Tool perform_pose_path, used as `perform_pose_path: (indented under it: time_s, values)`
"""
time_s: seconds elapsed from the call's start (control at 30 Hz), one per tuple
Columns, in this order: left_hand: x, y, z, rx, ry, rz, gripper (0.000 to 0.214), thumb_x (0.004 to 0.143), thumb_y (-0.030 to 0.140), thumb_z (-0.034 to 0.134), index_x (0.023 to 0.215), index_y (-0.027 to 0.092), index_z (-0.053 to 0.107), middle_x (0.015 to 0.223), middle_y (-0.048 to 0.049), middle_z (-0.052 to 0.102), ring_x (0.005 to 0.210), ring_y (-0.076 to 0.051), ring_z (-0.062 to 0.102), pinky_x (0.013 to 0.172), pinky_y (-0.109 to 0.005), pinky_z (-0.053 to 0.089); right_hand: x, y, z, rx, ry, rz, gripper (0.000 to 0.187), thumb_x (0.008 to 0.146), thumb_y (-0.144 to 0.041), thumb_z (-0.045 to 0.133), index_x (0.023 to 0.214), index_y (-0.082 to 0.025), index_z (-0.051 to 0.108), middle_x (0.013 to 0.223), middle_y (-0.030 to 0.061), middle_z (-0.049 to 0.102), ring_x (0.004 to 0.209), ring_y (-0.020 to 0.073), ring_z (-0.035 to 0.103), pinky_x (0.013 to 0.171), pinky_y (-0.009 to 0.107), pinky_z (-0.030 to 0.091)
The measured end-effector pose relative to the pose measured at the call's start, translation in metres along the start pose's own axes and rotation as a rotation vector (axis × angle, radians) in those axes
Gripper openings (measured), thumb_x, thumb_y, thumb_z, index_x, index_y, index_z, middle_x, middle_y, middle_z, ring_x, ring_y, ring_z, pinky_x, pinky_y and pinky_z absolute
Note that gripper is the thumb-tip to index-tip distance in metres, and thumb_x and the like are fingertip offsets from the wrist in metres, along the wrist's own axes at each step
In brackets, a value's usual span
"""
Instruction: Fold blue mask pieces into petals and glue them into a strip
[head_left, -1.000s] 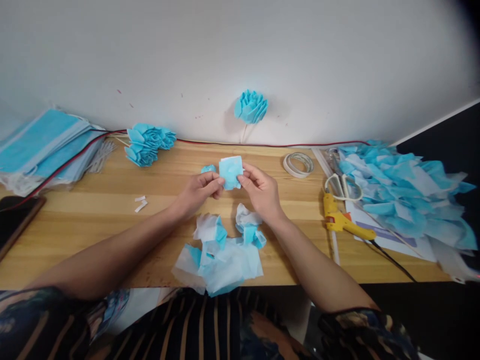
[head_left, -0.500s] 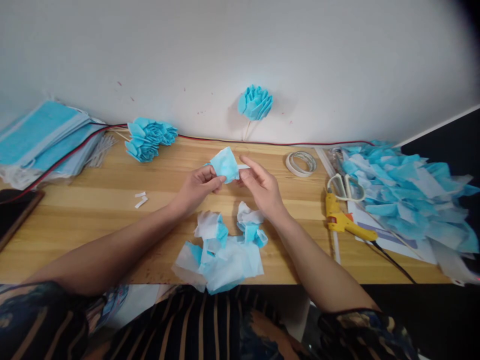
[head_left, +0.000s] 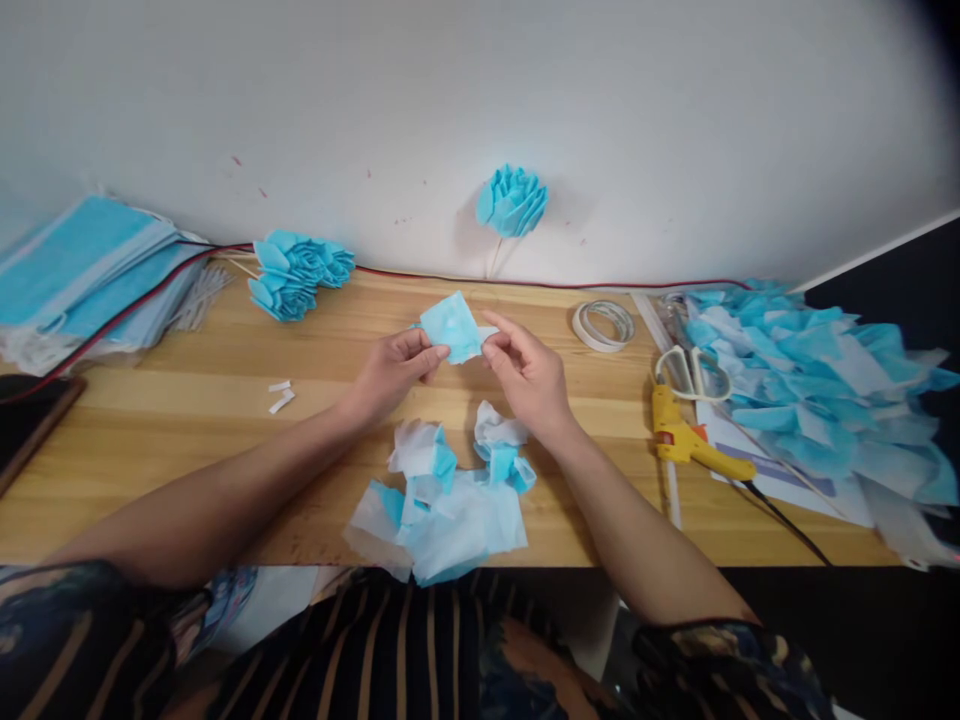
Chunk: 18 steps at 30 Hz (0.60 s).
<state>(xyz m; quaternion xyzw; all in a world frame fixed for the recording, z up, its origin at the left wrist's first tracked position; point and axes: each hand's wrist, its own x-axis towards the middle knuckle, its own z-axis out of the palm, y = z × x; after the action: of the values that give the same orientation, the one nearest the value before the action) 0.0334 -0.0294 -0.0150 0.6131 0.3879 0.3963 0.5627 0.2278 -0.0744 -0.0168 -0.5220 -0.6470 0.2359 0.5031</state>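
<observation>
Toward the far edge of the counter (head_left: pixel 187 400), my left hand (head_left: pixel 390 375) clamped the tilted blue square (head_left: pixel 451 326), my right hand (head_left: pixel 529 380) its pale right tip (head_left: pixel 487 333).

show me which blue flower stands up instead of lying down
The single flower at the back centre, raised on its stem; the clustered flowers to its left lie on the table.

Two hands (head_left: pixel 386 378), at least one blue square (head_left: pixel 451 328)
From here I count one glue gun (head_left: pixel 675 440), one pair of scissors (head_left: pixel 694 378), one tape roll (head_left: pixel 591 338), one phone (head_left: pixel 30 420), one upright flower (head_left: pixel 513 202), plus at least two bunched flowers (head_left: pixel 289 270).
</observation>
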Motion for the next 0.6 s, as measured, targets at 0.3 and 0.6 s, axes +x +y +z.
perform_pose_path:
  time_s: [0.3,0.6]
  values:
    - [0.001,0.0,-0.001,0.012,-0.03,0.033,0.036,0.08,0.044,0.069,0.061,0.019,0.052,0.057,0.0017,0.053,0.057,-0.011,0.046,0.059,-0.026,0.037,0.0,-0.008,-0.004,-0.072,0.004,0.008,0.044,0.092,-0.025,0.057,0.134,-0.033,0.067,0.093,-0.0001,0.073,0.078,0.0164,0.064,0.083,0.035,0.055]
    - [0.0,0.0,-0.002,0.084,-0.068,0.068,0.037,0.079,0.045,0.072,0.062,0.018,0.054,0.057,0.0026,0.05,0.055,-0.01,0.041,0.053,-0.024,0.03,0.006,0.004,-0.009,0.351,-0.053,0.228,0.049,0.094,-0.05,0.061,0.135,-0.024,0.064,0.107,0.0064,0.076,0.094,0.0211,0.072,0.09,0.041,0.058]
